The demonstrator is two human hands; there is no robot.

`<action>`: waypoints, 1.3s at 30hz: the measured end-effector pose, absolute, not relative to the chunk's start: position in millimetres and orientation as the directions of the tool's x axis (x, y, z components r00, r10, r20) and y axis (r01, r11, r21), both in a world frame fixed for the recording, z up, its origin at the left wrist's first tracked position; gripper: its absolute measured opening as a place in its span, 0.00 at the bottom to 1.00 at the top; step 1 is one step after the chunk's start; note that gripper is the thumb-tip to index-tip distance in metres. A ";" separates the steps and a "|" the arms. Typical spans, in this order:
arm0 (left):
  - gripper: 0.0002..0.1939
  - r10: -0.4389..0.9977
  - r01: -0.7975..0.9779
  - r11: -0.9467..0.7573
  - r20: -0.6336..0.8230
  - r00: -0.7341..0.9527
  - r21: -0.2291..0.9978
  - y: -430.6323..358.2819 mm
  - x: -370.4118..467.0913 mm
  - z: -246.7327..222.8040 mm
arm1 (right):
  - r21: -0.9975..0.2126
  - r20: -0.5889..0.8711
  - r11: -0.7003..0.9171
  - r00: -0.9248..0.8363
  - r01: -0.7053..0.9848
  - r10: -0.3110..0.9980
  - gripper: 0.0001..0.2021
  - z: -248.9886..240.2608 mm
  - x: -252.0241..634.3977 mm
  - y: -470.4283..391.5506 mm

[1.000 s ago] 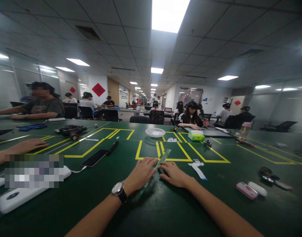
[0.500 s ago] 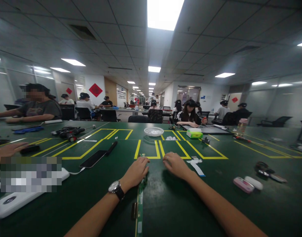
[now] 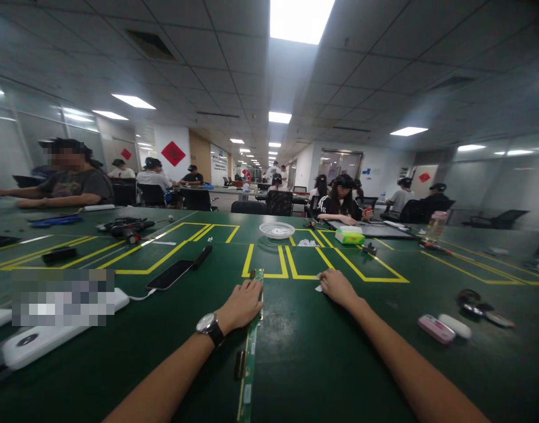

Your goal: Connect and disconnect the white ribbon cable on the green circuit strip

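A long, narrow green circuit board (image 3: 248, 364) lies on the table, pointing away from me, with a dark brown flap sticking out on its left side. My left hand (image 3: 243, 302), with a watch on the wrist, is closed over the board's far part, the fingers curled at its edges. To the right, my right hand (image 3: 339, 286) is closed on a white ribbon cable (image 3: 319, 288). Only small white bits of that cable show by the fingertips; the hand covers the rest.
Yellow tape marks the green table (image 3: 296, 364). Beyond my hands stand a clear ribbed dish (image 3: 277, 230) and a green-and-white box (image 3: 349, 235). A phone (image 3: 176, 275) and white power strip (image 3: 67, 329) lie left, a pink case (image 3: 435, 329) right. People sit beyond.
My right hand has moved right onto the white ribbon cable and closed on it. My left hand stays on the board. Another person's hand at the far left has gone from view.
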State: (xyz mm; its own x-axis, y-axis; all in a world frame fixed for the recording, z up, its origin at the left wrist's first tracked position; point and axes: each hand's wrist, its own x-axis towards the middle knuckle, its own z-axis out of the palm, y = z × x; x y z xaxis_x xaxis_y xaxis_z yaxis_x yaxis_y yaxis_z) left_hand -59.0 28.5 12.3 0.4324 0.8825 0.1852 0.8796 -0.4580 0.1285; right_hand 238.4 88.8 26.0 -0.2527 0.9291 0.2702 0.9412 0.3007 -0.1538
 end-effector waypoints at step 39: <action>0.26 0.841 0.813 -0.540 0.150 0.519 0.216 38.0 -48.3 -8.6 | -0.364 0.467 0.800 -0.650 0.476 0.599 0.06 -3.5 157.7 66.9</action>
